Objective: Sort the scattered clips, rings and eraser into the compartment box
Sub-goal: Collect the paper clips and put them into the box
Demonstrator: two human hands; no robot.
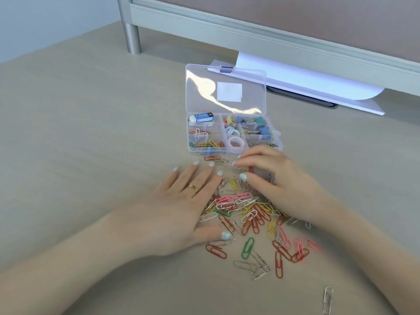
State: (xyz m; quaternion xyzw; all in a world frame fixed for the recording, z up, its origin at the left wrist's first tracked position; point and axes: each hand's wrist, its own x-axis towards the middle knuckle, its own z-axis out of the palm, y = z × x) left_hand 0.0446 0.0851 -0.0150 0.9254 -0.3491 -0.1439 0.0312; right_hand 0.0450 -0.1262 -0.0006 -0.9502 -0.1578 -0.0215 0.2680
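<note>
A clear compartment box [227, 153] stands open in the middle of the desk, its lid [204, 92] tilted back. Inside lie a white and blue eraser [201, 117], coloured paper clips [204, 142], pastel rings [235, 138] and binder clips [254, 126]. A heap of coloured paper clips [244, 210] is scattered just in front of the box. My left hand [181, 205] lies flat with straight fingers on the heap's left edge. My right hand [277, 180] rests on the heap's right side with its fingers bent over some clips; whether they pinch any is hidden.
White paper sheets [302, 80] with a clip lie behind the box, under a grey partition frame [227, 26] with a round leg [133, 38]. A dark flat object [313, 100] sits under the sheets. One silver clip [327, 302] lies apart near the front edge.
</note>
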